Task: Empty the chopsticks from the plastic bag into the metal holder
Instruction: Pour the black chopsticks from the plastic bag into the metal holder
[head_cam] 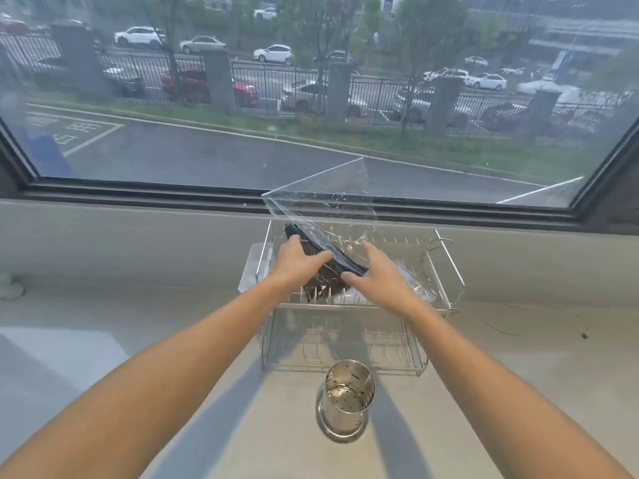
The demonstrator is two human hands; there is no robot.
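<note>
a wide window (311,98) fills the upper view, giving onto a road, a railing and parked cars. below it runs a pale grey counter (138,305), lit in bands with the shadows of both forearms across it. on the counter, near the window sill, stands a two-tier wire dish rack (446,271), its upper basket well above the surface and its lower shelf resting on the counter. a clear plastic bag (325,205) rises out of the upper basket, its far end lifted in front of the window frame and its near end down in the basket. inside it lies a dark bundle of chopsticks (328,252), slanting from upper left to lower right, with the nearer tips spread against the basket wires. the left hand (297,262) holds the bundle from the left side, thumb laid across the top and fingers curled beneath it through the plastic. the right hand (377,274) lies at the lower end of the bundle, fingers straight and slightly apart, thumb touching the bag; whether it actually grips is uncertain from this angle. the metal holder (347,402), a perforated steel cylinder on a round base, stands upright on the counter just in front of the rack, apart from both hands, with nothing visible inside.
</note>
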